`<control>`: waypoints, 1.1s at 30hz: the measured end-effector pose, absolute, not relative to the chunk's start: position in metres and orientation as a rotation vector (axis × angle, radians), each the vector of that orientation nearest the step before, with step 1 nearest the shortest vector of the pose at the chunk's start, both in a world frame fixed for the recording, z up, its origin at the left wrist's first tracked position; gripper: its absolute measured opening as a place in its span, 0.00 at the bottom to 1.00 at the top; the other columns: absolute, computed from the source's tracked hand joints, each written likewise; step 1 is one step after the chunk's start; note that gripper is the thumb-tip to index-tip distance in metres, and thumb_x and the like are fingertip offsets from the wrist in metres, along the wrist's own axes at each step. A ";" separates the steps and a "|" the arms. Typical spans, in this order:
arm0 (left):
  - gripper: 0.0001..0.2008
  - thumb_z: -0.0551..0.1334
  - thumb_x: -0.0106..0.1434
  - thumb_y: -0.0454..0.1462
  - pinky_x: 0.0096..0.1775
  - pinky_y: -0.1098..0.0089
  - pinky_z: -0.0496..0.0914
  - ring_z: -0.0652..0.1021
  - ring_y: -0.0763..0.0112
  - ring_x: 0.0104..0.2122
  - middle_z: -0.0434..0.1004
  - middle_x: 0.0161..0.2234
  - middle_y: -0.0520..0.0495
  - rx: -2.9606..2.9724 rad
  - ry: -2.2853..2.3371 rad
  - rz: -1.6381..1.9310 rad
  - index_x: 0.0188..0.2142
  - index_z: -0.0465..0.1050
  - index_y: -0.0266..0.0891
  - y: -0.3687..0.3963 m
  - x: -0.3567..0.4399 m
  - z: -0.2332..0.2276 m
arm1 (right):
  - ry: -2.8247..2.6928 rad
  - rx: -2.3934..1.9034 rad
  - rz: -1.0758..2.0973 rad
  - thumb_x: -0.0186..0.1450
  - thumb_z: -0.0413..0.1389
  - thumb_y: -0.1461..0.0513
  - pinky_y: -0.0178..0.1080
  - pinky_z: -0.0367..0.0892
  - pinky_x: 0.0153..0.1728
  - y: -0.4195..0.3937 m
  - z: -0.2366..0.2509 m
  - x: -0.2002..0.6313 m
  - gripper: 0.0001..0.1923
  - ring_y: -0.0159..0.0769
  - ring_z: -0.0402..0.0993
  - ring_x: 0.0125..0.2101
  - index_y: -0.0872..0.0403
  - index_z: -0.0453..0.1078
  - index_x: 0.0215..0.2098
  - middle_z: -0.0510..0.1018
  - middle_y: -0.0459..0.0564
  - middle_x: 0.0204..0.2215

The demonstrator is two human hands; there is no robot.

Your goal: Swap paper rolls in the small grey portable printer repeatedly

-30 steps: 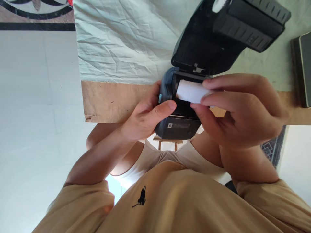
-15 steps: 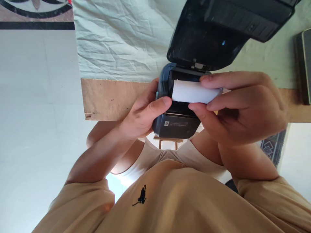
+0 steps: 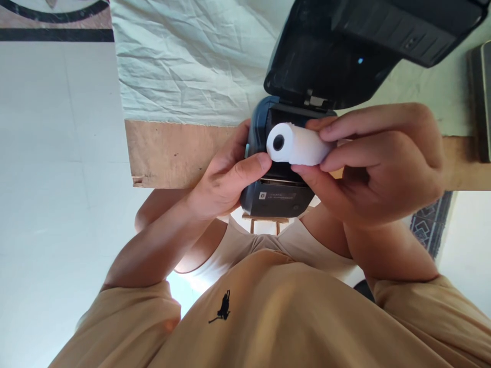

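A small dark blue label printer sits at the table's near edge with its black lid swung open and back. My left hand grips the printer's left side, thumb across its front corner. My right hand pinches a white paper roll between thumb and fingers, just above the open paper bay. The roll is tilted, and its hollow core end faces me. The bay's inside is mostly hidden behind the roll and my fingers.
A creased white cloth covers the table, with a bare wooden strip along its near edge. A dark flat object lies at the right edge of view. White floor tiles lie to the left, and a patterned rug shows lower right.
My right hand has lifted and turned the paper roll, so its core end now faces me instead of its side. My left hand stays on the printer.
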State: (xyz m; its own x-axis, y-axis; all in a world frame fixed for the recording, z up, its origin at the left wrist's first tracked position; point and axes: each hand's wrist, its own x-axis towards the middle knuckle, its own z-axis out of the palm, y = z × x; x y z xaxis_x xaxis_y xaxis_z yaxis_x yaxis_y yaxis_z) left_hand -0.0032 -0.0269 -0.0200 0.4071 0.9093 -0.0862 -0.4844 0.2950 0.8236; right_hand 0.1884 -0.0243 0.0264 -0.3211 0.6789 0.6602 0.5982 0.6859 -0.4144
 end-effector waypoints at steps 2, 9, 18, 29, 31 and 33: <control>0.20 0.66 0.64 0.48 0.50 0.61 0.80 0.74 0.49 0.63 0.82 0.48 0.46 0.823 0.638 1.018 0.52 0.72 0.43 -0.027 -0.002 -0.021 | -2.029 -0.951 0.005 0.61 0.65 0.70 0.34 0.78 0.42 -0.022 0.024 0.188 0.09 0.29 0.82 0.40 0.54 0.69 0.32 0.83 0.49 0.38; 0.21 0.65 0.65 0.48 0.57 0.60 0.76 0.79 0.57 0.57 0.80 0.52 0.47 0.902 0.683 0.993 0.54 0.72 0.43 -0.027 -0.005 -0.018 | -2.118 -1.017 0.017 0.61 0.66 0.67 0.39 0.76 0.41 -0.024 0.026 0.191 0.12 0.34 0.83 0.40 0.54 0.71 0.40 0.84 0.47 0.40; 0.22 0.63 0.67 0.46 0.57 0.59 0.76 0.79 0.59 0.55 0.79 0.54 0.48 1.024 0.583 0.951 0.58 0.68 0.45 -0.025 -0.011 -0.025 | -2.251 -1.239 -0.045 0.65 0.64 0.64 0.44 0.62 0.37 -0.034 0.037 0.188 0.07 0.35 0.79 0.38 0.46 0.73 0.40 0.84 0.35 0.36; 0.20 0.63 0.68 0.46 0.60 0.60 0.73 0.76 0.59 0.59 0.78 0.57 0.48 1.020 0.586 0.922 0.57 0.70 0.45 -0.023 -0.012 -0.021 | -2.194 -1.239 -0.053 0.65 0.63 0.65 0.42 0.62 0.35 -0.032 0.033 0.186 0.07 0.33 0.77 0.35 0.46 0.72 0.37 0.80 0.36 0.29; 0.20 0.63 0.68 0.46 0.59 0.60 0.74 0.77 0.59 0.58 0.78 0.57 0.48 1.000 0.603 0.909 0.57 0.69 0.46 -0.023 -0.011 -0.021 | -2.175 -1.233 -0.088 0.65 0.62 0.66 0.42 0.61 0.35 -0.030 0.030 0.185 0.07 0.32 0.77 0.34 0.47 0.72 0.36 0.79 0.36 0.27; 0.22 0.64 0.67 0.48 0.60 0.59 0.74 0.77 0.58 0.59 0.78 0.57 0.47 0.992 0.631 0.908 0.57 0.69 0.45 -0.024 -0.010 -0.020 | -2.129 -1.187 -0.140 0.64 0.62 0.68 0.43 0.60 0.35 -0.027 0.027 0.184 0.08 0.33 0.78 0.32 0.48 0.72 0.34 0.79 0.36 0.25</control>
State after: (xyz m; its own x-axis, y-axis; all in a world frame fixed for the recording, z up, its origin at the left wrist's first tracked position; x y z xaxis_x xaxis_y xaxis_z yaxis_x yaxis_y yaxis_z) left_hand -0.0104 -0.0240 -0.0202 0.4931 0.8686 -0.0496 -0.3496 0.2500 0.9029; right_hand 0.1839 -0.0271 0.0270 -0.3472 0.7113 0.6112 0.7854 0.5767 -0.2250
